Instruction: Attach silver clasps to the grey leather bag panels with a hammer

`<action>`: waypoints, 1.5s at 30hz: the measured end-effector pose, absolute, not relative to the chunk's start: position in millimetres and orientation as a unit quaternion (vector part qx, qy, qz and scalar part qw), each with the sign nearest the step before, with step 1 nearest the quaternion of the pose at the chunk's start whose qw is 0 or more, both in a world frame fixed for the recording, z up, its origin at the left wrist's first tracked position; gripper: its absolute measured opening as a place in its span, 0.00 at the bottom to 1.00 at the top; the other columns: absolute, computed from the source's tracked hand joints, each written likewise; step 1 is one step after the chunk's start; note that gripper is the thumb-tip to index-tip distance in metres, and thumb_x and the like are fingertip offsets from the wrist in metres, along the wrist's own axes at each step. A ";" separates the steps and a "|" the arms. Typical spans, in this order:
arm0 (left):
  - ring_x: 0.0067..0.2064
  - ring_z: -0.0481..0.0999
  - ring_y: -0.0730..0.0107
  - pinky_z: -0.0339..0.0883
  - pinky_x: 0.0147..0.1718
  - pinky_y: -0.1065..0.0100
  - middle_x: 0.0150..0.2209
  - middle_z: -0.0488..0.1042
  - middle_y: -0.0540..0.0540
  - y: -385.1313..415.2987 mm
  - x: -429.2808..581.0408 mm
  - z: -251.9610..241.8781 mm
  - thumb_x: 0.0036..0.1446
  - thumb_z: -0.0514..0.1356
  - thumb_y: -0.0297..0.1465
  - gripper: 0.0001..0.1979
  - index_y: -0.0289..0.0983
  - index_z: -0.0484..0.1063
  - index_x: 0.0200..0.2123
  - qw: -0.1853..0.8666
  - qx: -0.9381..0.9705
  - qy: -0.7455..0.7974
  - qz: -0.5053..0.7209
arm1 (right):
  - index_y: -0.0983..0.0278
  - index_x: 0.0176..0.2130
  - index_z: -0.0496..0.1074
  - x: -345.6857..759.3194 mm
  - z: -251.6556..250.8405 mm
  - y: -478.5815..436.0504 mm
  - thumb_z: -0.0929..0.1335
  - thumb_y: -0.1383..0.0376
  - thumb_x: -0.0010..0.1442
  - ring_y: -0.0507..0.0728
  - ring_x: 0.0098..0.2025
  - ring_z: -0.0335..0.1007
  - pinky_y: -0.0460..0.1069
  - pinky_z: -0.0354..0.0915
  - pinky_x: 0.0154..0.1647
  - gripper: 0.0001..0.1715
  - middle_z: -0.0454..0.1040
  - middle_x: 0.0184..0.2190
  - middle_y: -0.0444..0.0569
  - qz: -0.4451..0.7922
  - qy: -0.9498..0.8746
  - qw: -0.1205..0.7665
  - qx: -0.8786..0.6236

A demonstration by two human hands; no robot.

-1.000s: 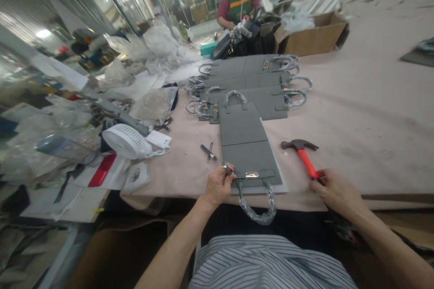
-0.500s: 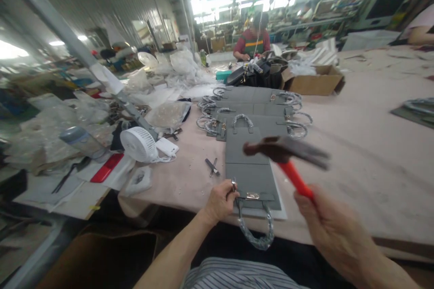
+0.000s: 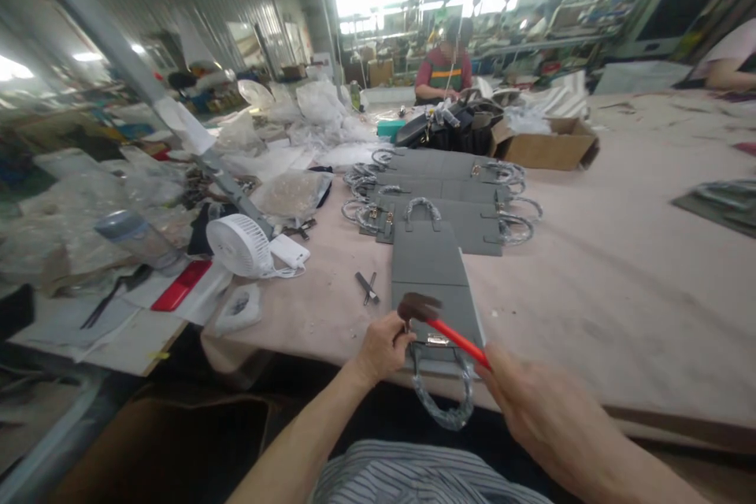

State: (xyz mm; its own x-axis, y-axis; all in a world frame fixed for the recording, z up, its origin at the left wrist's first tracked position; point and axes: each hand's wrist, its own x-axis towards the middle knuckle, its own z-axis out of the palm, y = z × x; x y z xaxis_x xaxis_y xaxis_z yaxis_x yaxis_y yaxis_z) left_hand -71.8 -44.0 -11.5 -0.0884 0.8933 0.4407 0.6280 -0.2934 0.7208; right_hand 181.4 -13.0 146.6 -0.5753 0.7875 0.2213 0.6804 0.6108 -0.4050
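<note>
In my right hand is a hammer with a red handle. Its dark, rusty head is right over the fingertips of my left hand. Those fingers pinch a short metal punch, mostly hidden by fingers and hammer, at the left edge of a grey bag panel. The panel lies flat, with a metal clasp near its front end. A plastic-wrapped handle hangs from it over the table edge, and another wrapped handle stands at its far end.
Several grey bag panels with wrapped handles lie behind. Left are dark strips, a white fan, a red case and a slanted metal post. A cardboard box and dark bags stand farther back, near a seated person.
My right hand has swung the hammer down and left, from above the panel onto the spot at my left fingertips. My left hand keeps its pinch in the same place.
</note>
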 end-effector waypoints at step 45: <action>0.45 0.84 0.60 0.79 0.46 0.62 0.42 0.83 0.41 -23.1 -29.6 19.1 0.55 0.69 0.35 0.09 0.35 0.79 0.37 0.365 0.402 0.607 0.580 | 0.62 0.49 0.69 187.5 -29.0 6.2 0.68 0.68 0.62 0.63 0.53 0.69 0.60 0.70 0.54 0.15 0.71 0.48 0.56 0.287 -0.716 0.418 -0.480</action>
